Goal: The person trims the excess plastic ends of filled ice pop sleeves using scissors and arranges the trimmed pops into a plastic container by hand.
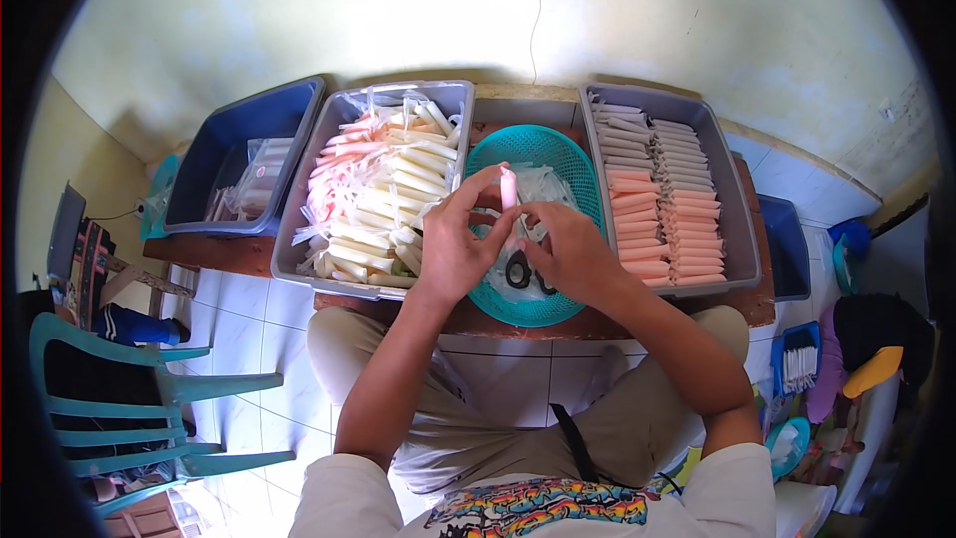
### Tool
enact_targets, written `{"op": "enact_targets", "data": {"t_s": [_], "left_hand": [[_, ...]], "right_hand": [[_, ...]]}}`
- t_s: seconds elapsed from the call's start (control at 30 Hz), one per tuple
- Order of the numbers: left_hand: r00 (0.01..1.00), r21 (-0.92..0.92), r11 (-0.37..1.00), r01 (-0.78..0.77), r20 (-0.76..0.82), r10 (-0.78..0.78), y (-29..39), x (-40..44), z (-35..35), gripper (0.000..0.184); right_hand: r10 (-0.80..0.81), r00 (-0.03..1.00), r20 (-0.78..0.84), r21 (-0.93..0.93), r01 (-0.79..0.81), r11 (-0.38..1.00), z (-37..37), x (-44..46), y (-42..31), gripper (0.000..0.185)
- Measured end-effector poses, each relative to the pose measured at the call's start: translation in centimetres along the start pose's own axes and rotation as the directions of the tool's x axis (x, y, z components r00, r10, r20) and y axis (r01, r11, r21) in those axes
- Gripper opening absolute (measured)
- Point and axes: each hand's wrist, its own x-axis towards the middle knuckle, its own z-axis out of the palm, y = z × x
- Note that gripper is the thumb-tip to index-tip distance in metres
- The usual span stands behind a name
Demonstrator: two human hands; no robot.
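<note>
Above a green mesh basket [518,313], a pink plastic-wrapped ice pop [509,189] stands nearly upright between my hands. My left hand [460,244] is closed around its left side, fingertips at its upper end and thumb lower down. The fingers of my right hand [578,251] pinch at its lower end, partly hiding it. In the basket lie clear plastic wrap [543,182] and scissors with black handles [511,274], below my fingers. On the left, a grey tub [289,257] holds a loose pile of pale yellow and pink ice pops [413,179].
To the right, another grey tub [742,229] holds trimmed ice pops [692,224] in rows, orange-pink and whitish. A dark blue tub [189,174] with plastic packs stands far left. All rest on a wooden bench [244,257] against the wall. Green chair [119,403] at lower left.
</note>
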Motion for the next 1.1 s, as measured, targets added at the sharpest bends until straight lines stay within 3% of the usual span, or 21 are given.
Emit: {"op": "enact_targets", "data": {"t_s": [0.07,0.17,0.23,0.3,0.37,0.5,0.57,0.83,0.97,1.1], "left_hand": [[0.999,-0.042,0.998,0.039,0.025,-0.038,0.3,-0.1,0.4,0.058],[0.992,-0.190,0.975,0.119,0.052,-0.112,0.7,0.0,1.6,0.058],[0.992,-0.382,0.917,0.120,0.016,-0.123,0.7,0.1,2.7,0.053],[0.991,-0.401,0.907,0.130,0.033,-0.128,1.2,0.3,3.8,0.052],[0.990,-0.426,0.894,0.139,0.044,-0.132,2.0,0.6,5.0,0.047],[0.993,-0.420,0.900,0.118,0.043,-0.110,2.7,1.3,7.6,0.033],[0.989,-0.408,0.902,0.142,0.095,-0.112,2.4,1.8,8.8,0.032],[0.984,-0.422,0.896,0.138,0.161,-0.075,1.8,3.0,15.3,0.025],[0.957,-0.225,0.954,0.198,0.253,-0.139,2.6,3.9,17.7,0.026],[0.933,-0.099,0.976,0.196,0.326,-0.154,2.9,4.7,19.9,0.027]], "right_hand": [[0.128,0.989,0.078,0.259,-0.144,0.955,-2.4,0.2,-1.5,0.037],[0.080,0.996,-0.039,0.336,-0.062,0.940,-3.3,-0.5,-1.5,0.034],[0.124,0.991,-0.040,0.311,-0.106,0.944,-4.4,-1.0,-1.3,0.032],[0.168,0.985,-0.045,0.284,-0.148,0.947,-5.5,-1.3,-0.6,0.030],[0.092,0.993,-0.073,0.207,-0.075,0.975,-6.7,-2.0,0.3,0.027],[0.085,0.982,-0.170,0.169,-0.056,0.984,-8.0,-3.9,3.2,0.026],[0.021,0.966,-0.257,0.039,-0.012,0.999,-8.9,-4.9,4.6,0.023],[0.104,0.953,-0.285,-0.103,-0.138,0.985,-13.1,-8.4,8.0,0.017],[0.084,0.919,-0.384,-0.162,-0.157,0.974,-14.2,-9.9,11.1,0.017],[0.125,0.926,-0.356,-0.188,-0.203,0.961,-15.7,-10.8,12.8,0.016]]}}
